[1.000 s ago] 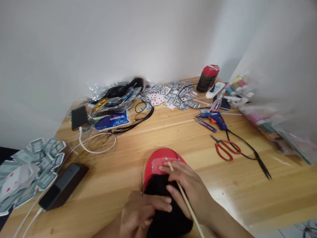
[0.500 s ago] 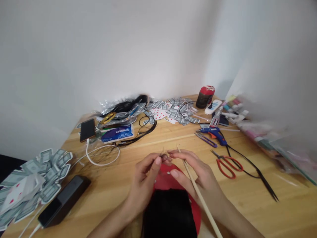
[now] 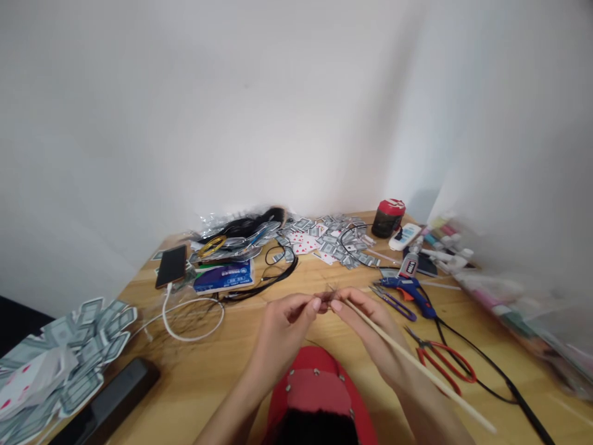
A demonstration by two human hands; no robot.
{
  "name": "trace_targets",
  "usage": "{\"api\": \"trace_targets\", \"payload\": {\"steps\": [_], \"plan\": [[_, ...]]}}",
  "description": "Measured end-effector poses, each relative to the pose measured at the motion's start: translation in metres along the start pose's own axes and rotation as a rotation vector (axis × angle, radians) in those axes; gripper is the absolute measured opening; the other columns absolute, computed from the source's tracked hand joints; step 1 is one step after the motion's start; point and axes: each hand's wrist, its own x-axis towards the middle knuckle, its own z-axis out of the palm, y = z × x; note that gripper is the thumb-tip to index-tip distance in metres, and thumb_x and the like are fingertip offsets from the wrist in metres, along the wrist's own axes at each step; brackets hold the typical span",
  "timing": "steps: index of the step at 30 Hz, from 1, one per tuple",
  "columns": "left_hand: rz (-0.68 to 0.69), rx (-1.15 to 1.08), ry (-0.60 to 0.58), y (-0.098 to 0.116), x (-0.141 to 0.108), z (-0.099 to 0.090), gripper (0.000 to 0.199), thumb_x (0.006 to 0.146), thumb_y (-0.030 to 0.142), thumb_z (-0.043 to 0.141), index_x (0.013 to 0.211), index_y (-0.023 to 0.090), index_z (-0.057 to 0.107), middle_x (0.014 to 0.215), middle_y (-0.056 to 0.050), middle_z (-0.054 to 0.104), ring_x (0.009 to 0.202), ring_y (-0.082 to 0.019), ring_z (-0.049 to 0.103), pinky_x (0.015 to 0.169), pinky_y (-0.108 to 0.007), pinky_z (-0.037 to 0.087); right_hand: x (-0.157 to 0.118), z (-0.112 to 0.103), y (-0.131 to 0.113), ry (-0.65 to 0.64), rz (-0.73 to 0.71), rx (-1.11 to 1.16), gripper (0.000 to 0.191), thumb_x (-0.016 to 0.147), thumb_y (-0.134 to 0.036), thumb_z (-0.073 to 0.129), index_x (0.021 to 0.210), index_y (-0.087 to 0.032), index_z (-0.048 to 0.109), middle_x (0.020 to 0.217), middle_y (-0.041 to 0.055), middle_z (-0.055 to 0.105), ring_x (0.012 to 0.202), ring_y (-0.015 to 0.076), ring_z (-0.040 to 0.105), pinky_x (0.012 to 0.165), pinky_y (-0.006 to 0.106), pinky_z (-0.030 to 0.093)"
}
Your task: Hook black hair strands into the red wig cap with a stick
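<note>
A small wisp of dark hair-like strands (image 3: 331,293) is pinched between the fingertips of both hands. My left hand (image 3: 282,324) closes thumb and forefinger on it from the left. My right hand (image 3: 373,324) meets it from the right and also holds a thin pale wooden stick (image 3: 430,371), which slants down past the right forearm. Below the hands is a rounded red form (image 3: 312,357) with small silvery clips or pins along its edge. Black hair (image 3: 317,428) covers its near part.
To the right lie red-handled scissors (image 3: 447,361), purple snips (image 3: 393,303), a blue glue gun (image 3: 410,290) and a glue tube (image 3: 410,262). Cut playing cards (image 3: 340,241) are heaped at the back. Left are a phone (image 3: 171,266), a blue packet (image 3: 225,276) and a black box (image 3: 111,402).
The view has tilted up, so the table items sit lower. My hands have come together at the wisp, and the stick has swung to a flatter slant toward the lower right.
</note>
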Motion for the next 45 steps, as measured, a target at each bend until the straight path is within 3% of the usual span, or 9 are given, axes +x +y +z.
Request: {"api": "trace_targets", "payload": {"steps": [8, 13, 18, 22, 30, 34, 38, 41, 45], "plan": [[-0.018, -0.027, 0.019, -0.009, 0.009, 0.005, 0.017, 0.079, 0.034, 0.075, 0.082, 0.017, 0.075, 0.097, -0.01, 0.077, 0.093, -0.025, 0.071, 0.082, -0.033, 0.055, 0.011, -0.004, 0.006, 0.021, 0.016, 0.027, 0.026, 0.079, -0.044, 0.072, 0.073, -0.021, 0.062, 0.082, 0.0038, 0.074, 0.083, 0.0234, 0.069, 0.077, 0.033, 0.054], [-0.064, -0.047, -0.01, -0.009, 0.008, 0.005, 0.033, 0.08, 0.048, 0.073, 0.081, 0.016, 0.079, 0.09, -0.012, 0.077, 0.084, -0.025, 0.07, 0.075, -0.034, 0.056, 0.014, -0.006, 0.009, 0.021, 0.033, 0.066, 0.029, 0.078, -0.048, 0.074, 0.074, -0.02, 0.066, 0.088, 0.007, 0.078, 0.093, 0.028, 0.072, 0.089, 0.039, 0.054], [-0.153, -0.138, -0.039, -0.008, 0.007, 0.007, 0.048, 0.077, 0.061, 0.071, 0.086, 0.014, 0.079, 0.085, -0.011, 0.077, 0.076, -0.023, 0.07, 0.071, -0.034, 0.058, 0.014, -0.004, 0.011, -0.004, 0.019, 0.06, 0.033, 0.078, -0.051, 0.075, 0.081, -0.019, 0.07, 0.094, 0.0099, 0.078, 0.086, 0.028, 0.073, 0.079, 0.039, 0.059], [-0.159, -0.176, -0.02, -0.006, 0.009, 0.009, 0.053, 0.07, 0.065, 0.074, 0.078, 0.013, 0.077, 0.08, -0.01, 0.076, 0.072, -0.021, 0.069, 0.07, -0.034, 0.056, 0.013, -0.002, 0.013, 0.011, -0.038, 0.003, 0.032, 0.075, -0.05, 0.077, 0.078, -0.019, 0.072, 0.095, 0.0108, 0.079, 0.093, 0.0301, 0.073, 0.084, 0.04, 0.057], [-0.179, -0.226, -0.077, -0.005, 0.01, -0.002, 0.052, 0.073, 0.067, 0.071, 0.075, 0.016, 0.061, 0.066, -0.006, 0.069, 0.058, -0.018, 0.064, 0.063, -0.031, 0.051, 0.01, -0.004, 0.012, -0.028, 0.116, 0.293, 0.027, 0.077, -0.044, 0.077, 0.079, -0.019, 0.07, 0.089, 0.006, 0.075, 0.083, 0.024, 0.07, 0.082, 0.04, 0.055], [-0.121, -0.213, -0.066, -0.005, 0.009, -0.007, 0.049, 0.078, 0.064, 0.068, 0.07, 0.017, 0.057, 0.076, -0.005, 0.069, 0.075, -0.018, 0.063, 0.075, -0.03, 0.047, 0.012, -0.008, 0.01, -0.085, 0.192, 0.455, 0.022, 0.074, -0.039, 0.08, 0.08, -0.02, 0.07, 0.095, 0.0067, 0.076, 0.094, 0.0245, 0.07, 0.084, 0.038, 0.055], [-0.066, -0.155, -0.022, -0.003, 0.011, -0.012, 0.048, 0.08, 0.062, 0.067, 0.066, 0.017, 0.057, 0.094, -0.008, 0.068, 0.093, -0.02, 0.058, 0.079, -0.026, 0.041, 0.016, -0.016, 0.008, -0.028, 0.208, 0.477, 0.024, 0.068, -0.04, 0.082, 0.076, -0.022, 0.069, 0.088, 0.0061, 0.076, 0.094, 0.0269, 0.072, 0.076, 0.038, 0.056], [-0.096, -0.141, -0.034, -0.005, 0.014, -0.016, 0.049, 0.081, 0.065, 0.064, 0.07, 0.018, 0.056, 0.082, -0.005, 0.064, 0.07, -0.015, 0.054, 0.063, -0.024, 0.038, 0.019, -0.024, 0.01, 0.035, 0.167, 0.406, 0.029, 0.067, -0.046, 0.081, 0.073, -0.022, 0.067, 0.082, 0.0069, 0.075, 0.088, 0.0273, 0.072, 0.074, 0.038, 0.056], [-0.167, -0.103, -0.104, -0.008, 0.019, -0.019, 0.052, 0.081, 0.069, 0.06, 0.071, 0.018, 0.051, 0.056, 0.005, 0.046, 0.046, -0.008, 0.026, 0.048, -0.022, 0.019, 0.023, -0.036, 0.016, 0.16, 0.084, 0.219, 0.03, 0.071, -0.048, 0.079, 0.075, -0.022, 0.066, 0.082, 0.0046, 0.072, 0.088, 0.0248, 0.068, 0.075, 0.034, 0.052]]}}
